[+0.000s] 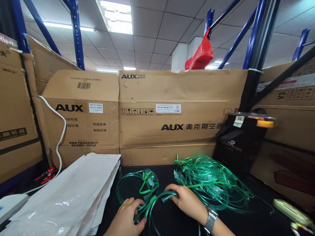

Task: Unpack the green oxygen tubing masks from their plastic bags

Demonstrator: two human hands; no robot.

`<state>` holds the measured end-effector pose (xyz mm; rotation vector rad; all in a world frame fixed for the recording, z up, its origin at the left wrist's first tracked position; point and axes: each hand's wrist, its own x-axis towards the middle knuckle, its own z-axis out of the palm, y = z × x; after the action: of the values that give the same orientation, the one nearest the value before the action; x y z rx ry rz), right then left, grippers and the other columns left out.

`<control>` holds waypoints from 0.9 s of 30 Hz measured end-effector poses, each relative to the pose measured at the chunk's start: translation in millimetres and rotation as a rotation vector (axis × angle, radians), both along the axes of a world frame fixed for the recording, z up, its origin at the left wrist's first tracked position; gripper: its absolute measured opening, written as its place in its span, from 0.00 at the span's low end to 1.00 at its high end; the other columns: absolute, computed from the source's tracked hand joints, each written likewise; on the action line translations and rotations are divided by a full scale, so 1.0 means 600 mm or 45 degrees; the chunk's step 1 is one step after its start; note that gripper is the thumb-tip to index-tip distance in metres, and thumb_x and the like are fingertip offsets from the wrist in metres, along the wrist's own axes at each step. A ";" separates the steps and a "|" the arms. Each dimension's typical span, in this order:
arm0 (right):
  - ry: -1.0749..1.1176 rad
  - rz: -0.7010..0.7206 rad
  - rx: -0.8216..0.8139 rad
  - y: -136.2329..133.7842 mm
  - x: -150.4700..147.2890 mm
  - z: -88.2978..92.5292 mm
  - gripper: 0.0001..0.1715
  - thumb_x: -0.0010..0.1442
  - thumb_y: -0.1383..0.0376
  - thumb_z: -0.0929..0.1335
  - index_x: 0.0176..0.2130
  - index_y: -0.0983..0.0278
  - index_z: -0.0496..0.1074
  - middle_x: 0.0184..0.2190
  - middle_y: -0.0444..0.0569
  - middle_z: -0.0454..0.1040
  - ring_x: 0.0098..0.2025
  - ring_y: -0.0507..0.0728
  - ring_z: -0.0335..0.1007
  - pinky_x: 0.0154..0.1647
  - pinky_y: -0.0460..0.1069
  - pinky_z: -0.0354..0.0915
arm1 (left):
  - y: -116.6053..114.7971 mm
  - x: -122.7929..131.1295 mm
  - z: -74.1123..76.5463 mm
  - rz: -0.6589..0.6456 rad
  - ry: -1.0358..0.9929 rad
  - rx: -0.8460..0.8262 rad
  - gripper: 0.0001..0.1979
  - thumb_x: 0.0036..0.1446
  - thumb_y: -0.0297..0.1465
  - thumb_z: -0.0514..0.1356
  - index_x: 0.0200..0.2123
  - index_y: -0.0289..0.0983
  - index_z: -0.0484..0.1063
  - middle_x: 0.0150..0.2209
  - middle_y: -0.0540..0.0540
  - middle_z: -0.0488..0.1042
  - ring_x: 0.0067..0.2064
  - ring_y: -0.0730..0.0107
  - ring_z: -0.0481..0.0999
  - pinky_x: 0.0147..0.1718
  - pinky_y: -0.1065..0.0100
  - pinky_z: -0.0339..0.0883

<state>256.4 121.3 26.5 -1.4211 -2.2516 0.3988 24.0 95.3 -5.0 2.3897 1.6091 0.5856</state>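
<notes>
Green tubing with a clear mask (149, 179) lies in loops on the black table at the centre. My left hand (129, 216) is closed round part of these loops, near their lower edge. To its right, my right hand (183, 198), with a metal-banded watch at the wrist, pinches a curved stretch of the tubing near a clear tube end (168, 197). A larger tangled pile of green tubing (209, 180) with clear pieces lies beyond and to the right of my right hand.
White plastic bags (66, 193) are stacked at the left, beside a white cable (60, 144) and red-handled tools (48, 175). Cardboard boxes (145, 134) stand along the back. A black bag (233, 147) and a yellowish object (292, 211) are at the right.
</notes>
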 end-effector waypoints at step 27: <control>-0.463 0.165 0.348 -0.009 -0.029 -0.015 0.06 0.51 0.71 0.64 0.33 0.62 0.64 0.38 0.46 0.67 0.41 0.56 0.62 0.34 0.46 0.63 | 0.002 -0.017 0.018 0.302 0.269 -0.024 0.20 0.57 0.33 0.48 0.51 0.37 0.67 0.45 0.34 0.72 0.49 0.51 0.70 0.43 0.58 0.65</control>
<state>239.1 115.9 17.6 -1.2889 -2.5724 -0.1408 13.8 96.8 5.8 2.3300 1.9951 0.3623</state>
